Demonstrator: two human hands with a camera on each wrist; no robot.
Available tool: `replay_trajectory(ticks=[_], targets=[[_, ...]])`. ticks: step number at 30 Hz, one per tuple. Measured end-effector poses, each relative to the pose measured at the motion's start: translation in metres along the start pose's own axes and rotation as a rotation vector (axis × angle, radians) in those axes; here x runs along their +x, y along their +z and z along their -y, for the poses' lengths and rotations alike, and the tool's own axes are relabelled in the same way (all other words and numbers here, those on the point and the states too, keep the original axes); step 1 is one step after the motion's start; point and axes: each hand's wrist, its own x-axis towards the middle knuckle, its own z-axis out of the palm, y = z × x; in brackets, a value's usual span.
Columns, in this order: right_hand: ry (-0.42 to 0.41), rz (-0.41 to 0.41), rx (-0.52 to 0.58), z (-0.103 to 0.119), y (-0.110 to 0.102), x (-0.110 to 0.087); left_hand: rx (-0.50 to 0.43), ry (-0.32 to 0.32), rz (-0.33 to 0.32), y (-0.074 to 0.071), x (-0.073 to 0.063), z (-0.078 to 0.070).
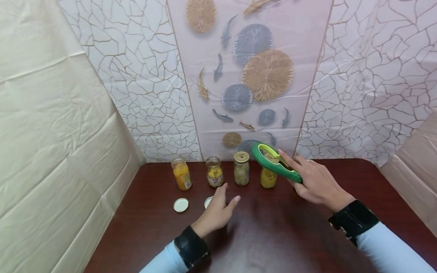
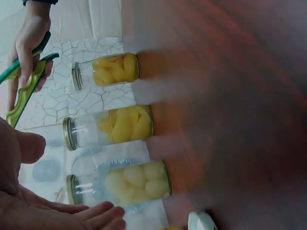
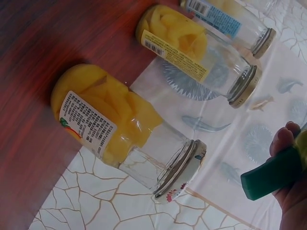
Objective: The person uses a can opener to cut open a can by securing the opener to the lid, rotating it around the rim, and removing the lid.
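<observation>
My right hand [image 1: 319,183] grips a green jar opener [image 1: 286,173], raised in front of a gold-lidded jar of yellow fruit [image 1: 268,179]. The opener's loop overlaps that jar's lid in the head view; contact cannot be told. Another lidded jar of yellow fruit [image 3: 88,103] stands close by in the right wrist view, hidden behind the hand in the head view. My left hand [image 1: 216,213] hovers over the table, fingers extended and thumb apart, holding nothing. It is near a lidless jar of yellow pieces [image 1: 215,178] and partly covers a white lid [image 1: 207,202].
A gold-lidded jar of pale round fruit [image 1: 241,174] stands mid-row. At the left end is a lidless jar of orange fruit [image 1: 183,178], with another upturned lid [image 1: 181,205] before it. Patterned cloth [image 1: 152,94] hangs behind the dark red table [image 1: 265,239].
</observation>
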Motion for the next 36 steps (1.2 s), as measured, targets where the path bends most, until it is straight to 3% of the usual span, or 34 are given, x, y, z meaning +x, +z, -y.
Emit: replay_trajectory(ticks=[6, 13, 17, 20, 25, 28, 31, 36], targets=[[0.014, 0.003, 0.015, 0.003, -0.001, 0.001, -0.011, -0.019, -0.08, 0.013, 0.039, -0.009], [0.002, -0.011, 0.016, 0.003, 0.0, -0.001, -0.073, -0.151, -0.14, 0.031, 0.091, -0.01], [0.009, -0.009, 0.009, 0.003, 0.0, -0.005, -0.098, -0.195, -0.2, 0.047, 0.131, 0.015], [0.006, -0.01, 0.009, 0.003, 0.0, -0.007, -0.106, -0.177, -0.255, 0.056, 0.153, 0.032], [-0.017, -0.024, 0.002, 0.005, 0.001, -0.006, -0.134, -0.132, -0.316, 0.058, 0.163, 0.039], [-0.018, -0.03, -0.002, 0.006, 0.002, -0.005, -0.149, -0.126, -0.34, 0.059, 0.161, 0.04], [-0.008, -0.026, 0.004, 0.007, 0.002, -0.006, -0.165, -0.116, -0.35, 0.055, 0.145, 0.027], [0.018, -0.013, 0.02, 0.009, 0.001, -0.005, -0.172, -0.059, -0.312, 0.043, 0.103, -0.003]])
